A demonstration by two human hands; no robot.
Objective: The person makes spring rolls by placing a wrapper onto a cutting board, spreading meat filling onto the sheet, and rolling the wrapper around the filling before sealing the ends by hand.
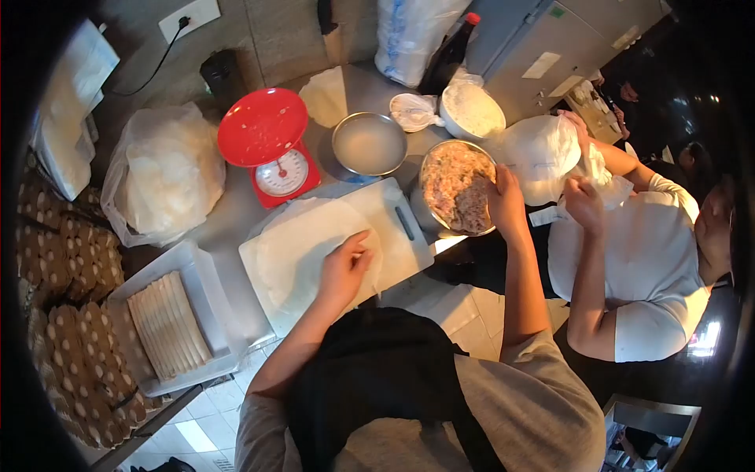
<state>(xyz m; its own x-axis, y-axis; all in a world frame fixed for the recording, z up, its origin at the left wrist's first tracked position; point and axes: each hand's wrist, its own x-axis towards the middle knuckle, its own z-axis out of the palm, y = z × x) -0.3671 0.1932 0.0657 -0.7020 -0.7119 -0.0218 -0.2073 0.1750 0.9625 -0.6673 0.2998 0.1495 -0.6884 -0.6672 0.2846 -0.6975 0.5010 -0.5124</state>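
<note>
My left hand (344,271) hovers low over thin round wrapper sheets (314,236), its fingers loosely bent and apart, with nothing in them. The sheets lie on a white cutting board (405,263) with a dark handle slot. At the right, my right hand (507,206) reaches over the rim of a metal bowl (425,212) of pinkish minced filling (456,185). Its fingers are closed at the edge of the filling, their tips partly hidden. Beyond the board stands a metal bowl of cloudy liquid (370,144).
A red kitchen scale (279,149) and a bagged white bundle (165,177) stand at the back left. A plastic tub (224,315) holds rolled pieces (169,326) beside egg trays (82,362). At right, a co-worker (629,267) handles a plastic bag (539,157) near a white-filled bowl (472,110).
</note>
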